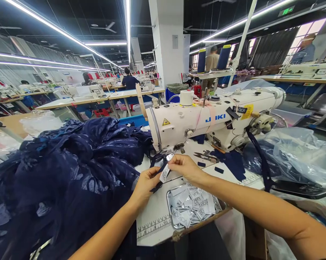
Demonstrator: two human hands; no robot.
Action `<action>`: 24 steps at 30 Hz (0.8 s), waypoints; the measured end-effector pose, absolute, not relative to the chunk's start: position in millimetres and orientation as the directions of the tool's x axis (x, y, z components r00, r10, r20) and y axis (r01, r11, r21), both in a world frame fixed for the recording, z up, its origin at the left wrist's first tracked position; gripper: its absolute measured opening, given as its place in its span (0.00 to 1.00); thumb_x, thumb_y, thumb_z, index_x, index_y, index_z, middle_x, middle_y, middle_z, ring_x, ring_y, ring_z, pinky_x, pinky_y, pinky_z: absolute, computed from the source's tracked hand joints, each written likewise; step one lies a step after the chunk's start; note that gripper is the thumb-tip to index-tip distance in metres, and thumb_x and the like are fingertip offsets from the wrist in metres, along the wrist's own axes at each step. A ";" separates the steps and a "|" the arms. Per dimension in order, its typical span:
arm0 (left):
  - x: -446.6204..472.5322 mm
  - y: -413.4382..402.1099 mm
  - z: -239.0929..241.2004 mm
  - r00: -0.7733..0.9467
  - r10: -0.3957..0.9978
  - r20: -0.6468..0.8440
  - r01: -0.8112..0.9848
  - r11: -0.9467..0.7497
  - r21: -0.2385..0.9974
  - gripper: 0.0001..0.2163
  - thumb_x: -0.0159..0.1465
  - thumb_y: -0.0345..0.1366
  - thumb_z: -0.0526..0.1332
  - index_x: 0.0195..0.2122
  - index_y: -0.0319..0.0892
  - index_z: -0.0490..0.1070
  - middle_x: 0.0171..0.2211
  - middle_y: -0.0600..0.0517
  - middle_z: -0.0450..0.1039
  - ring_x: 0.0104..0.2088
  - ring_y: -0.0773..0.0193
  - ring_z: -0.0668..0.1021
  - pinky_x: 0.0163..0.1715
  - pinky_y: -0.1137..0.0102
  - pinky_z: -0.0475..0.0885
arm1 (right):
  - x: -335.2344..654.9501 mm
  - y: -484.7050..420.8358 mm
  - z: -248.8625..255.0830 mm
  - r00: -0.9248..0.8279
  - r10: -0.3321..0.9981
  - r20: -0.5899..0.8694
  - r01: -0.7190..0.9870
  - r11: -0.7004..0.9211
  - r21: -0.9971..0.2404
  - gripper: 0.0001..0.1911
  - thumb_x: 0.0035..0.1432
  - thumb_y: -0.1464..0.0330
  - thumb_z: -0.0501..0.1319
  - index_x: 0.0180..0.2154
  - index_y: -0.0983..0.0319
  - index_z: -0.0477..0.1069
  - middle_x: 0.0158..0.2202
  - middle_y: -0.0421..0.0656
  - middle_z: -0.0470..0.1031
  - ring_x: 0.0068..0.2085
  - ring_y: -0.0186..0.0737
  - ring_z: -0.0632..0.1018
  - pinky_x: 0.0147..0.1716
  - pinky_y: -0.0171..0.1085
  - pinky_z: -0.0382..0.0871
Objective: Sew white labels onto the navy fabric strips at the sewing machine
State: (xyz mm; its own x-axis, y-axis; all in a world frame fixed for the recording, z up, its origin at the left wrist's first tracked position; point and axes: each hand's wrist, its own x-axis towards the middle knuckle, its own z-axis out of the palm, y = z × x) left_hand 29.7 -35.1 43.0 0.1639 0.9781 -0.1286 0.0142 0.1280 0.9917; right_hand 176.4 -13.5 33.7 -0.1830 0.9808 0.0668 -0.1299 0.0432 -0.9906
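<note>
Just in front of the sewing machine (179,122), my left hand (146,184) pinches a narrow navy fabric strip (156,187) together with the lower part of a white printed label (164,174). My right hand (183,166) closes thumb and forefinger on the label's upper edge, close under the needle area. The strip runs up toward the presser foot, whose exact contact with it is hidden. Below my hands sits a metal tray (168,202) full of loose white labels (197,202). A large heap of navy lace garments (98,162) lies beside my left hand.
Thread snips (206,156) and small navy fabric scraps (219,169) lie on the machine bed right of my hands. Plastic-wrapped navy goods (293,155) are piled at the right. Thread cones (201,61) stand behind. Other people (129,78) are in the background among sewing tables.
</note>
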 end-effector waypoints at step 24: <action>15.6 6.3 42.6 0.678 0.465 0.570 0.608 -0.791 -0.077 0.13 0.62 0.30 0.49 0.26 0.41 0.71 0.23 0.50 0.70 0.23 0.65 0.69 0.25 0.70 0.62 | 284.5 70.7 36.1 -0.204 0.951 0.231 0.959 0.148 0.240 0.15 0.52 0.82 0.49 0.39 0.70 0.71 0.40 0.58 0.71 0.46 0.53 0.67 0.43 0.48 0.57</action>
